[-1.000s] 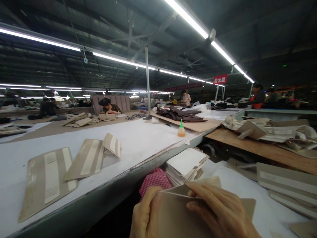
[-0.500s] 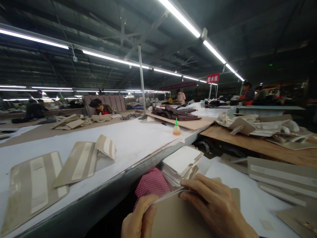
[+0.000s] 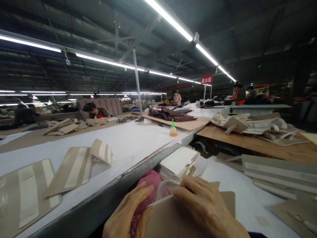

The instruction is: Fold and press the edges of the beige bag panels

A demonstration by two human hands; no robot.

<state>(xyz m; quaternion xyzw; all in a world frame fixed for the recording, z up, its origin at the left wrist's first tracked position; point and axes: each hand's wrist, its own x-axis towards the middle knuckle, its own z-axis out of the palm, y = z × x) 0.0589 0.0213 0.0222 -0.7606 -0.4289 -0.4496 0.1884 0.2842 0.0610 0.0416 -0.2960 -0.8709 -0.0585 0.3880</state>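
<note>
A taupe panel (image 3: 170, 219) is at the bottom centre, between my two hands. My left hand (image 3: 128, 211) grips its left edge, thumb on the near face and fingers behind. My right hand (image 3: 205, 205) is closed over the panel's top edge, with its fingertips near a translucent pale strip (image 3: 164, 189) that curls above the edge. Just beyond the panel lies a stack of white-faced pieces (image 3: 179, 160). Red checked cloth (image 3: 151, 183) shows behind my left hand.
Panels with white strips (image 3: 28, 191) lie on the left table. A glue bottle with a green tip (image 3: 173, 129) stands farther back. More taupe panels (image 3: 279, 172) lie at right. A metal table edge (image 3: 99, 195) runs diagonally. People work in the background.
My left hand has shifted left and up, its fingers more spread along the panel. The pale strip now curls up beside my right fingertips. The whole view has shifted slightly.
</note>
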